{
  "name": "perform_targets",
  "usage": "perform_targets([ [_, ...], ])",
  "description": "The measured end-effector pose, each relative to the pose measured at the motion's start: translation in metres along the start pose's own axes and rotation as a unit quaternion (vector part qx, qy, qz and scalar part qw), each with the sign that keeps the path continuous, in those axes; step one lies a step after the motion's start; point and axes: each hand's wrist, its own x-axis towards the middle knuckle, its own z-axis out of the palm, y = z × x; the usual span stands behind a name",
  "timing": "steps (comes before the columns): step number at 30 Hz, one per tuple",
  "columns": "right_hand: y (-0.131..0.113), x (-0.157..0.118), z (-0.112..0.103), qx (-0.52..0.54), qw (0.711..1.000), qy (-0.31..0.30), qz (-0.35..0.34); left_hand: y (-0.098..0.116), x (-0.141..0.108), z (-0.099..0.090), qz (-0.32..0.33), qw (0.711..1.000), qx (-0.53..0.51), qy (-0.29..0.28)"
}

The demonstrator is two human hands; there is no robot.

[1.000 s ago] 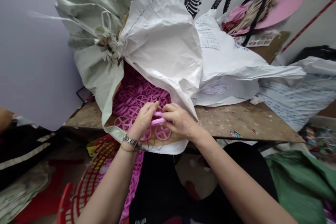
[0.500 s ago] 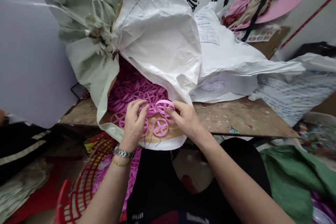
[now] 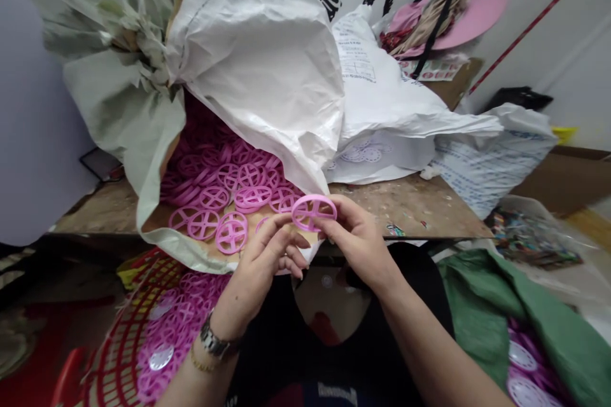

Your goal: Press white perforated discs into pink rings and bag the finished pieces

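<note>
Between the thumb and fingers of my right hand (image 3: 356, 238) is a pink spoked ring (image 3: 314, 212), raised over the front edge of the open sack. My left hand (image 3: 273, 251) is just left of it, fingers curled and partly apart; whether anything small is in them cannot be made out. Many more pink rings (image 3: 248, 175) fill the mouth of the white and grey-green sack (image 3: 267, 76), which lies on a brown wooden table (image 3: 420, 206). Several loose rings (image 3: 231, 233) rest near the sack's lip, left of my hands.
Below the table at the left stands a red basket (image 3: 114, 331) of pink rings with white discs. A green sack (image 3: 482, 305) with rings and discs is at the lower right. More white sacks (image 3: 382, 95) and a pink hat (image 3: 482, 6) are behind.
The view has shifted right. The ring in my right hand is lifted clear of the pile, and my left hand has moved from the rings toward my right hand.
</note>
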Motion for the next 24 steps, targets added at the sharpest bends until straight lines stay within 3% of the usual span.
perform_targets([
  [2, 0.002, -0.008, -0.008, -0.112, 0.988, 0.003, -0.104, -0.001, 0.001, 0.004, -0.051, 0.997, -0.054, -0.029],
  [5, 0.006, -0.017, -0.017, -0.252, 0.939, -0.016, -0.235, -0.004, 0.003, 0.006, -0.108, 0.987, -0.102, -0.064],
  [7, 0.009, -0.023, -0.02, -0.291, 0.915, -0.033, -0.276, -0.005, 0.005, 0.006, -0.124, 0.984, -0.107, -0.068],
  [10, 0.012, -0.028, -0.024, -0.295, 0.906, -0.05, -0.299, -0.005, 0.008, 0.005, -0.116, 0.988, -0.081, -0.053],
  [13, 0.017, -0.024, -0.035, -0.3, 0.912, -0.032, -0.278, -0.003, 0.011, 0.006, -0.093, 0.995, -0.042, -0.006],
  [17, 0.033, 0.009, -0.069, -0.345, 0.918, 0.056, -0.186, -0.001, 0.014, 0.006, -0.089, 0.995, -0.019, 0.029],
  [19, 0.043, 0.035, -0.091, -0.409, 0.902, 0.069, -0.121, -0.002, 0.015, 0.005, -0.09, 0.995, -0.016, 0.03],
  [21, 0.053, 0.063, -0.11, -0.499, 0.863, 0.065, -0.037, -0.004, 0.015, 0.005, -0.089, 0.996, -0.01, 0.027],
  [24, 0.064, 0.101, -0.127, -0.55, 0.833, 0.058, 0.012, -0.006, 0.015, 0.004, -0.095, 0.995, 0.002, 0.021],
])
